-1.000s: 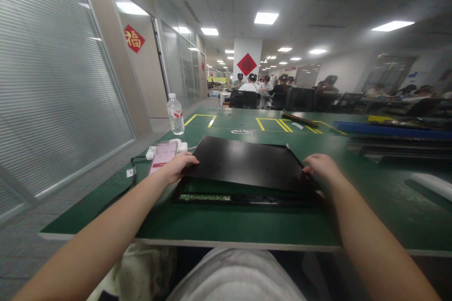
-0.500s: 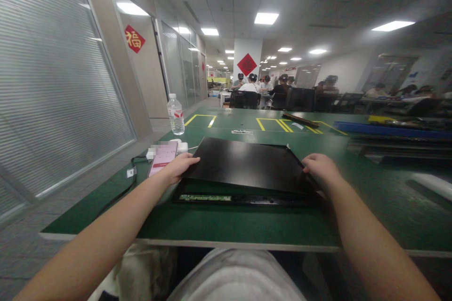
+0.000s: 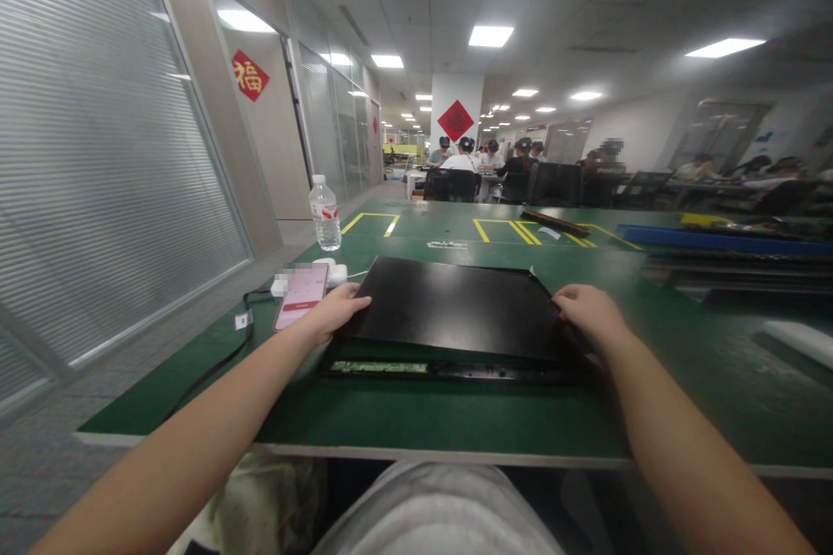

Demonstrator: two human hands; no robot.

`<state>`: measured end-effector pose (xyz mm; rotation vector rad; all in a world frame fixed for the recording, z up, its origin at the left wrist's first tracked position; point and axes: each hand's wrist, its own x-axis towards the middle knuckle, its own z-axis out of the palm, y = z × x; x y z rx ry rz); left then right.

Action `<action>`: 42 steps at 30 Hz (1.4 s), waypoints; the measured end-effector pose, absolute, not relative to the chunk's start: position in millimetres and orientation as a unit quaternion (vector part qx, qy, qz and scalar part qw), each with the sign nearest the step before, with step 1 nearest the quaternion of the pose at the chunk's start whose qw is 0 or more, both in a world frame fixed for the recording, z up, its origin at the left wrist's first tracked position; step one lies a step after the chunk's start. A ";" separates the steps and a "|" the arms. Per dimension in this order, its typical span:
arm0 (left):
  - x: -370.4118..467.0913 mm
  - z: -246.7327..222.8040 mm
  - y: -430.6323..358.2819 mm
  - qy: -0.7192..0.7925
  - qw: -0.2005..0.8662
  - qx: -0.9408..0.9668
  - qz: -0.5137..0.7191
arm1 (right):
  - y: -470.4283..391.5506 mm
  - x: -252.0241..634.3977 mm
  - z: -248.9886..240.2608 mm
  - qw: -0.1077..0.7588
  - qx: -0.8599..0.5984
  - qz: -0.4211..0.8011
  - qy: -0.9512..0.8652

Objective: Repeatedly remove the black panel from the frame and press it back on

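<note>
A thin glossy black panel (image 3: 455, 299), like a display sheet, lies tilted over a black frame (image 3: 508, 371) on the green table. Along the near side of the frame, a green circuit board strip (image 3: 378, 368) shows below the panel's edge. My left hand (image 3: 338, 310) is closed on the panel's left edge, thumb on top. At the right edge my right hand (image 3: 586, 308) pinches the panel, its fingers partly hidden. A small pale tab (image 3: 532, 270) sticks out at the far right corner.
Left of the panel lie a phone (image 3: 302, 299), white plugs (image 3: 336, 273) and a black cable (image 3: 218, 362). A water bottle (image 3: 324, 215) stands behind them. Long blue (image 3: 716, 238) and black strips lie to the right, near a white bar (image 3: 803, 340). People sit at tables farther back.
The panel has come down slightly toward the frame, and the light on its surface has shifted nearer. My left hand has lowered a little with it; my right hand has barely moved.
</note>
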<state>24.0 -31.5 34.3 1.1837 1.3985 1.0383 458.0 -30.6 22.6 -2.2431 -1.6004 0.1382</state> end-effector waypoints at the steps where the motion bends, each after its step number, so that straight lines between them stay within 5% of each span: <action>1: 23.7 33.6 -30.9 0.577 0.493 0.491 0.429 | -30.5 458.1 22.5 0.190 -0.799 0.049 -0.569; 42: 11.8 31.3 -22.5 0.562 0.464 0.526 0.438 | -28.3 464.8 18.5 0.205 -0.789 0.081 -0.574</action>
